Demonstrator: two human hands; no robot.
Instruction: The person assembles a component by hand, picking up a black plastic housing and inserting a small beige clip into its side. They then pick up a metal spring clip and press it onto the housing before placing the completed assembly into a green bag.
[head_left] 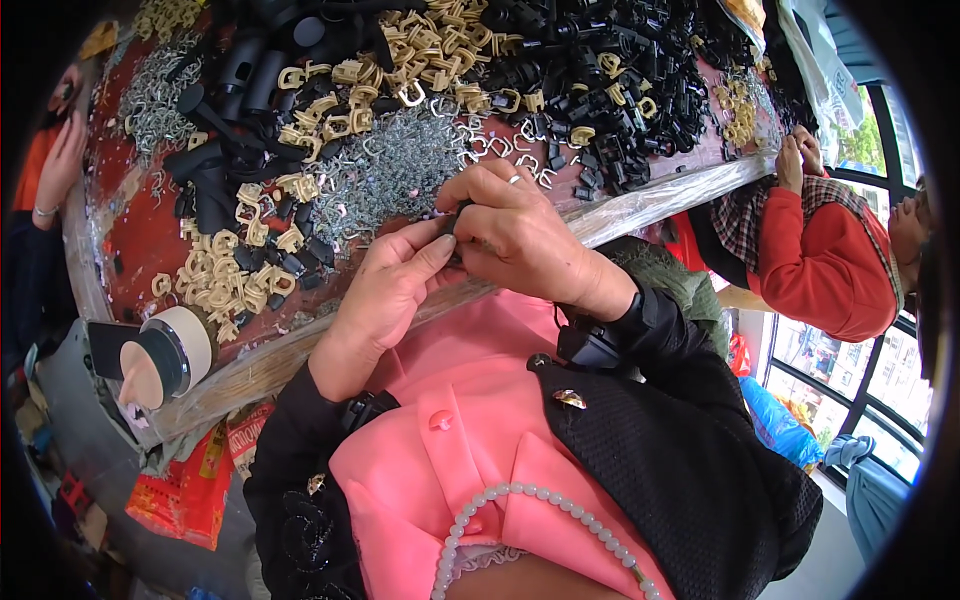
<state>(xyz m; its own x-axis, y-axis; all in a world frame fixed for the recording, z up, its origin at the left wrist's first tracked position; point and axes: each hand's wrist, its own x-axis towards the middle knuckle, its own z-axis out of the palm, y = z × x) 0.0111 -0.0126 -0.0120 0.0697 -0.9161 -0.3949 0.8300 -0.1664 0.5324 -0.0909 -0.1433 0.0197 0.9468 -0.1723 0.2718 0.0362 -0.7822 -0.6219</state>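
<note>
Your left hand [383, 285] and right hand [515, 232] pinch a small black part [450, 228]; steady it between them, pressing squarely.

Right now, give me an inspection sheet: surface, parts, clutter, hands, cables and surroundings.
Surface: red tabletop, clear film along its edge
Job's things: small black part, mostly hidden; tan clips, U-shaped metal hooks and black plastic parts in heaps
Clutter: round cream container, near-left corner
Hands: left hand and right hand pinching the small black part together
Cables: nothing seen
Surroundings: red-sleeved co-worker and windows right, another person left
</note>
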